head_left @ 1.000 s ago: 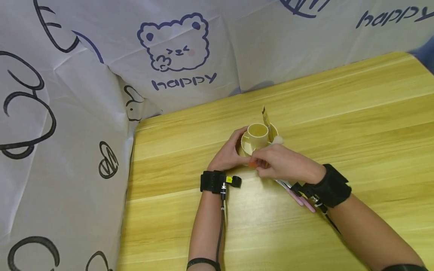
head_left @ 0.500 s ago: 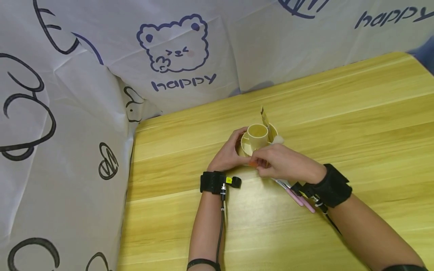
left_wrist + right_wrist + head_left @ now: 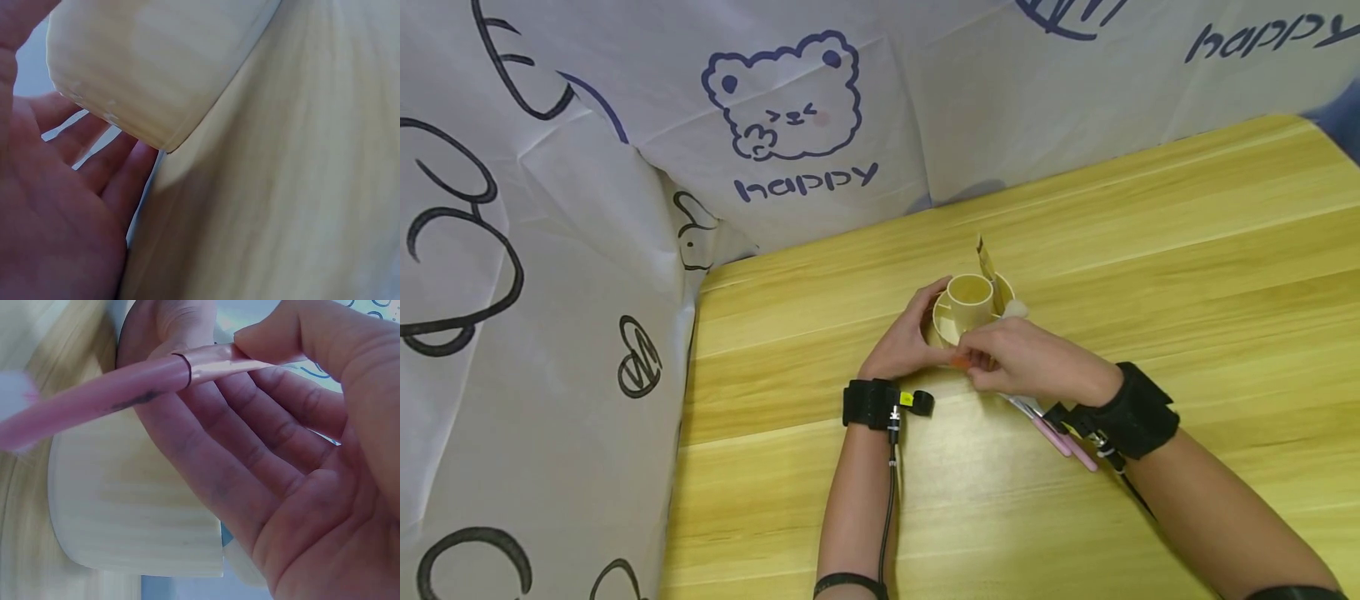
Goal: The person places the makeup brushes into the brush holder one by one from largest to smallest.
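Hardly anything moves between the earlier head frames and this one: both hands, the dish and the cup keep practically the same places. The left hand (image 3: 904, 342) holds the cream dish (image 3: 942, 325) at its left side, thumb on the near side and fingers spread around the far side. Inside the dish a cup (image 3: 970, 310) of the same cream colour stands upright on the wooden table's (image 3: 790, 358) far half. Beside the cup, to its right, a thin yellowish strip (image 3: 987, 261) with a dark tip rises from the dish, leaning slightly, and a white tuft (image 3: 1016, 310) shows just beyond the right hand (image 3: 1026, 358). That hand is narrow, pinching in front of the cup: the right wrist view shows its thumb tip against the copper-coloured ferrule of a pink brush (image 3: 100, 400), the fingers behind it. In the head view two pink handles (image 3: 1081, 454) slant out near the right wrist; I cannot tell which is the held one, nor what the orange patch (image 3: 959, 362) at the fingertips is. A white sheet (image 3: 895, 92) with a drawn bear hangs behind the table
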Tool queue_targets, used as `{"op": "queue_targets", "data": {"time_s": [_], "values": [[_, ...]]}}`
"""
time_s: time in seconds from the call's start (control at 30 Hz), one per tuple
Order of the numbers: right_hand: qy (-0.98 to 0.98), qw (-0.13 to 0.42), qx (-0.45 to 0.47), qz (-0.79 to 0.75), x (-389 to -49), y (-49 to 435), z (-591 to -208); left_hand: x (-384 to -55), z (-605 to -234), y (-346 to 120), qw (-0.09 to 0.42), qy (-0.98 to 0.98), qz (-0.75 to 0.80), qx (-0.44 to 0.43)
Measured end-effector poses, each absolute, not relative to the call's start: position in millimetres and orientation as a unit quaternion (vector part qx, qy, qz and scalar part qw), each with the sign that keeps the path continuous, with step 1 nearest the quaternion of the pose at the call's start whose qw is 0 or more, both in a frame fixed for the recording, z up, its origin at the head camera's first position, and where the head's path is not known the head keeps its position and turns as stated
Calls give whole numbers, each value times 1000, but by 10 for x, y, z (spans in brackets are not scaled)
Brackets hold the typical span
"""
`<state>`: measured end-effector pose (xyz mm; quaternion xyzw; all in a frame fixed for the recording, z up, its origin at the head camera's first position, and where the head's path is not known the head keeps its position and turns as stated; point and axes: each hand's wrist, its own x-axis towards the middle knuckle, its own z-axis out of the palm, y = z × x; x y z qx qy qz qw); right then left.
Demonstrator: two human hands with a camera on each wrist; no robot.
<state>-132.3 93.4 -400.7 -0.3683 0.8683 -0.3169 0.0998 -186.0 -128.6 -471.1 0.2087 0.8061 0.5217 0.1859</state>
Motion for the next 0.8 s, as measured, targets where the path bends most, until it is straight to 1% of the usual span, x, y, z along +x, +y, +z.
{"op": "queue_targets", "data": {"time_s": [0.27,0.8], "values": [[865,106,-368,-325,-1331,940,-4008,-1866,-4707,-1292,204,807,517,198],[870,99,-359,-323,-1331,928,-4000,-1873,-4714,-1288,197,806,519,204]]}}
